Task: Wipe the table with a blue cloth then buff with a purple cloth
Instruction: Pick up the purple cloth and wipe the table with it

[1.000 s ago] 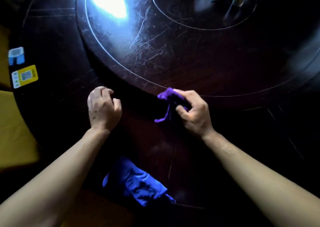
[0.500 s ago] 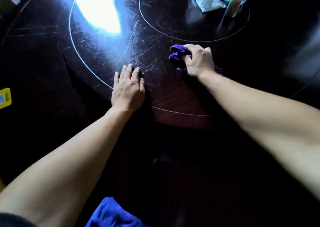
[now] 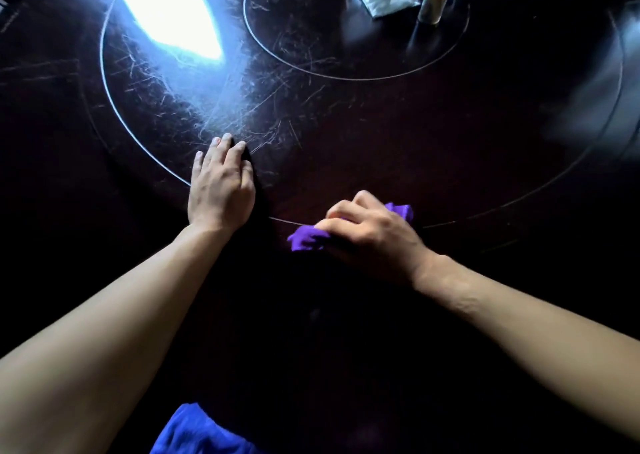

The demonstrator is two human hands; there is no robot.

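purple cloth (image 3: 306, 239) in right hand (image 3: 372, 237), now nearer than before

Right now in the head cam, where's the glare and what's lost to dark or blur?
Head view: blown-out glare patch on the table upper left, scratches lit around it; near edge almost black, blue cloth cut off at the bottom; right rim smeared by blur; wide-angle curves the inlay rings; right hand on the purple cloth and left hand stay readable.
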